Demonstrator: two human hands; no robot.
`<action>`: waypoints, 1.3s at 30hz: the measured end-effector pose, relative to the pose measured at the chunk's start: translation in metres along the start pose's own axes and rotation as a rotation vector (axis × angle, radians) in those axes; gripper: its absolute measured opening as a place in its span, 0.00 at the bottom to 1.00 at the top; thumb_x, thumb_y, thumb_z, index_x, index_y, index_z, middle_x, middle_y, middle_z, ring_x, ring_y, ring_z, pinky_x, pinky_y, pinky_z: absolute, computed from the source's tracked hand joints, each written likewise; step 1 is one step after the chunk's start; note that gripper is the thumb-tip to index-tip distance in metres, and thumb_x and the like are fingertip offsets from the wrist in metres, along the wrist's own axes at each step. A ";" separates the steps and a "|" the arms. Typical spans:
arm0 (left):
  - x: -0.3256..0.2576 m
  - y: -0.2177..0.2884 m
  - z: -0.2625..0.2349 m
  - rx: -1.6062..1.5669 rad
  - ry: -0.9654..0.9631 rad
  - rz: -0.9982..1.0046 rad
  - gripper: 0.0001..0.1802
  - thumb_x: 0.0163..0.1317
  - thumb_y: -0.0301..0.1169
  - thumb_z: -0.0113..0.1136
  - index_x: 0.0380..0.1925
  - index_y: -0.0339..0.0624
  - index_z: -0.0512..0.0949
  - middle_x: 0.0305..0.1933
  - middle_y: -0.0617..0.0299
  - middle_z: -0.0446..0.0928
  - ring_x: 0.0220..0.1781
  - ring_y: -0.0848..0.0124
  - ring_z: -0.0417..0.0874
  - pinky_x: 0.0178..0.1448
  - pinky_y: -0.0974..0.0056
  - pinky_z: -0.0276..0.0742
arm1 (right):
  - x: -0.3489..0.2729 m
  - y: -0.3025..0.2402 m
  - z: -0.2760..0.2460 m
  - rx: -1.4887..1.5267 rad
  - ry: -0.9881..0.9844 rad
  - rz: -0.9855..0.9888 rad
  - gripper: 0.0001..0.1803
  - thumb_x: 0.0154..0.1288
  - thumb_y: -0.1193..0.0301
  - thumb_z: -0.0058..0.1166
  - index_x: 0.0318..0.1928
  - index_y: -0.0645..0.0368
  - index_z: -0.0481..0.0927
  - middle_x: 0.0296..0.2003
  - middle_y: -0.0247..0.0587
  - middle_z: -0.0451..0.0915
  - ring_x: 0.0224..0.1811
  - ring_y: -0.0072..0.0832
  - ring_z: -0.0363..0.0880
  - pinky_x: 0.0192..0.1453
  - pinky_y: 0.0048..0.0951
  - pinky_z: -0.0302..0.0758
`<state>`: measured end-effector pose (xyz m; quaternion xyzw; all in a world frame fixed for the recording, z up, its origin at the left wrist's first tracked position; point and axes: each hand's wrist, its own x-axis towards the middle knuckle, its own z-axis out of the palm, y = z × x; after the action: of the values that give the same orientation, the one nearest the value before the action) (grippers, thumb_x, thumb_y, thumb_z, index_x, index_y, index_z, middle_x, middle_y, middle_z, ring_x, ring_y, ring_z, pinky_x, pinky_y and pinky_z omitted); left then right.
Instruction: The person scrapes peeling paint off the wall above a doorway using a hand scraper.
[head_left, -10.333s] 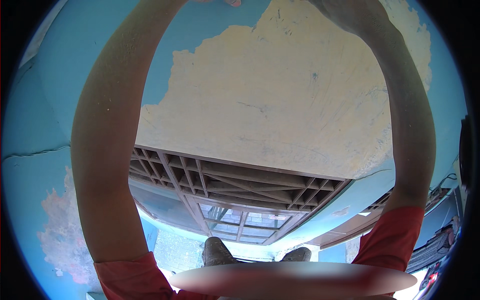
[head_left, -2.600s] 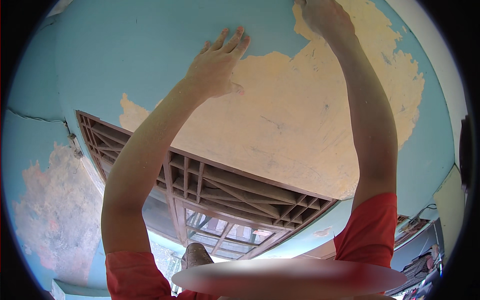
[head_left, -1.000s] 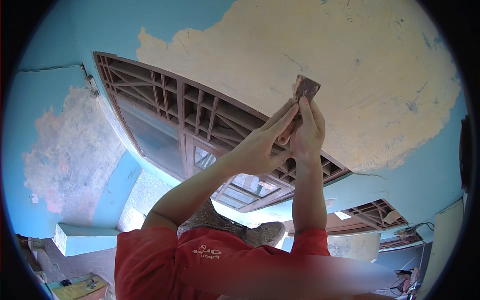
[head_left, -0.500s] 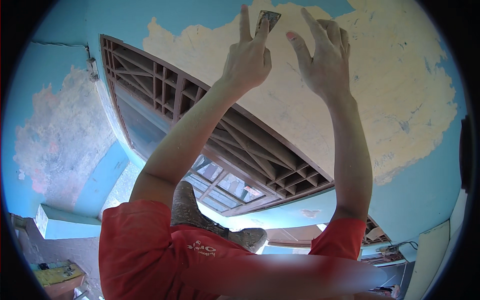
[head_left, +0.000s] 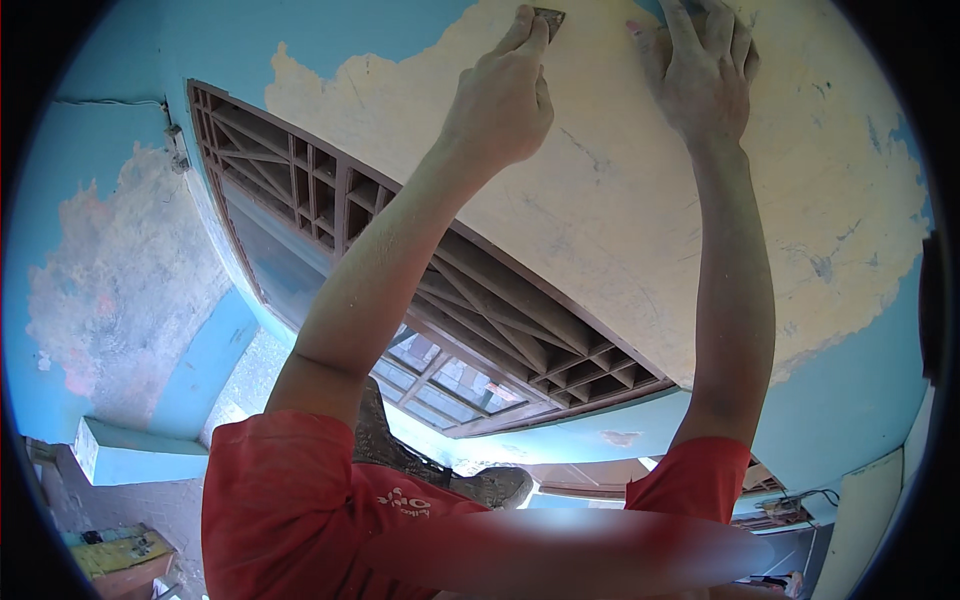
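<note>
Both my arms are raised to a wall with a large cream patch (head_left: 600, 190) where the blue paint is gone. My left hand (head_left: 500, 100) is closed on a small scraper (head_left: 550, 20) with a worn, dark-specked blade, held close to the wall. To its right, my right hand (head_left: 705, 85) rests against the cream surface, fingers spread and thumb apart. I see no tool in it, though its fingertips reach the dark upper rim of the view and what lies under them is hidden.
Below the patch runs a brown wooden window frame (head_left: 350, 210) with slatted vents and glass panes (head_left: 450, 385). Blue paint (head_left: 850, 400) borders the patch. Another peeled area (head_left: 120, 290) lies on the left wall, near a cable (head_left: 110, 102). A blue ledge (head_left: 140, 455) juts out at lower left.
My right hand has moved up and right, its fingers now spread on the wall. My left index finger, stretched out before, is now bent in beside the scraper.
</note>
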<state>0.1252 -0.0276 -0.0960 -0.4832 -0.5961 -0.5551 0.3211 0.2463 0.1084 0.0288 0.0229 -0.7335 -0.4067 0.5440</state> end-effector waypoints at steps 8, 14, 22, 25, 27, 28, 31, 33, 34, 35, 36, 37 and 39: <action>0.008 -0.003 -0.008 0.067 -0.035 0.041 0.31 0.70 0.22 0.44 0.72 0.18 0.58 0.77 0.27 0.57 0.73 0.38 0.70 0.74 0.48 0.73 | -0.004 -0.003 0.004 -0.033 0.068 -0.006 0.23 0.69 0.59 0.61 0.59 0.57 0.82 0.56 0.53 0.76 0.60 0.53 0.71 0.65 0.55 0.66; 0.019 -0.014 -0.008 0.126 -0.023 0.095 0.30 0.69 0.21 0.43 0.71 0.17 0.59 0.76 0.27 0.58 0.73 0.39 0.70 0.75 0.48 0.72 | -0.007 -0.005 0.005 -0.010 0.103 -0.014 0.21 0.69 0.59 0.61 0.57 0.57 0.83 0.54 0.52 0.77 0.58 0.51 0.72 0.63 0.53 0.66; 0.019 -0.006 -0.020 0.036 -0.075 0.091 0.30 0.69 0.21 0.42 0.71 0.19 0.61 0.76 0.28 0.59 0.76 0.40 0.66 0.79 0.49 0.67 | -0.004 -0.008 -0.002 0.003 0.098 -0.004 0.19 0.68 0.61 0.62 0.56 0.54 0.84 0.52 0.49 0.76 0.58 0.49 0.72 0.62 0.52 0.67; 0.024 -0.011 -0.017 0.116 -0.058 0.095 0.31 0.69 0.21 0.42 0.72 0.21 0.60 0.77 0.28 0.59 0.76 0.40 0.66 0.78 0.49 0.67 | -0.005 -0.008 0.005 0.002 0.068 0.005 0.19 0.68 0.61 0.62 0.56 0.54 0.84 0.52 0.48 0.76 0.58 0.48 0.72 0.62 0.52 0.67; 0.014 0.002 -0.013 0.026 -0.139 0.007 0.31 0.69 0.21 0.42 0.73 0.21 0.59 0.77 0.28 0.59 0.77 0.41 0.66 0.78 0.48 0.67 | -0.006 -0.008 0.002 -0.006 0.074 0.003 0.19 0.68 0.61 0.62 0.56 0.54 0.85 0.51 0.48 0.76 0.58 0.48 0.72 0.61 0.52 0.67; 0.013 -0.001 -0.012 0.026 -0.139 0.010 0.31 0.69 0.21 0.42 0.73 0.21 0.59 0.77 0.28 0.59 0.77 0.41 0.66 0.78 0.48 0.67 | -0.007 -0.008 0.000 -0.013 0.077 -0.002 0.19 0.68 0.61 0.62 0.55 0.55 0.85 0.51 0.48 0.76 0.57 0.48 0.73 0.61 0.52 0.67; 0.025 -0.008 -0.019 0.077 -0.090 0.088 0.31 0.70 0.21 0.43 0.72 0.21 0.59 0.76 0.28 0.59 0.76 0.41 0.66 0.78 0.48 0.67 | -0.007 -0.005 0.004 -0.019 0.126 -0.041 0.19 0.68 0.60 0.62 0.54 0.55 0.85 0.50 0.48 0.76 0.55 0.48 0.73 0.60 0.51 0.68; 0.042 -0.001 -0.023 0.234 -0.184 -0.107 0.31 0.62 0.21 0.50 0.67 0.22 0.67 0.74 0.32 0.65 0.57 0.42 0.84 0.60 0.44 0.82 | -0.006 -0.010 0.000 -0.009 0.114 -0.030 0.18 0.68 0.60 0.62 0.54 0.55 0.85 0.50 0.48 0.76 0.55 0.48 0.74 0.59 0.51 0.68; 0.032 0.004 -0.015 0.232 -0.184 -0.106 0.31 0.62 0.21 0.50 0.67 0.22 0.67 0.74 0.32 0.65 0.57 0.42 0.84 0.60 0.44 0.82 | -0.006 -0.012 -0.002 0.005 0.103 -0.020 0.18 0.68 0.60 0.62 0.54 0.55 0.85 0.50 0.48 0.77 0.55 0.48 0.74 0.59 0.51 0.68; 0.015 0.011 -0.001 0.168 -0.109 0.021 0.30 0.62 0.20 0.49 0.66 0.22 0.68 0.74 0.32 0.65 0.56 0.42 0.84 0.61 0.44 0.82 | -0.006 -0.011 -0.001 -0.002 0.110 -0.017 0.18 0.68 0.60 0.62 0.54 0.55 0.85 0.50 0.48 0.77 0.55 0.48 0.74 0.59 0.51 0.68; 0.003 0.014 0.008 0.104 -0.036 0.143 0.30 0.62 0.20 0.49 0.66 0.22 0.68 0.73 0.31 0.65 0.56 0.41 0.84 0.61 0.44 0.81 | -0.007 -0.011 0.001 0.007 0.104 -0.011 0.18 0.68 0.60 0.62 0.54 0.55 0.85 0.50 0.49 0.76 0.55 0.48 0.74 0.59 0.51 0.68; 0.001 0.011 0.014 0.087 -0.051 0.121 0.30 0.62 0.20 0.49 0.66 0.21 0.68 0.73 0.30 0.66 0.57 0.41 0.84 0.62 0.44 0.81 | -0.007 -0.011 0.002 0.016 0.096 -0.005 0.18 0.68 0.60 0.62 0.54 0.55 0.85 0.51 0.49 0.76 0.55 0.48 0.74 0.59 0.51 0.68; 0.014 0.009 -0.002 0.026 -0.096 0.099 0.30 0.66 0.21 0.46 0.69 0.21 0.64 0.74 0.29 0.62 0.66 0.40 0.76 0.70 0.46 0.74 | -0.009 -0.011 0.001 0.017 0.101 0.002 0.18 0.68 0.60 0.62 0.53 0.55 0.85 0.51 0.49 0.76 0.55 0.48 0.73 0.59 0.51 0.68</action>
<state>0.1284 -0.0269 -0.0796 -0.5338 -0.5936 -0.5069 0.3254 0.2442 0.1059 0.0144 0.0471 -0.7086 -0.3982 0.5806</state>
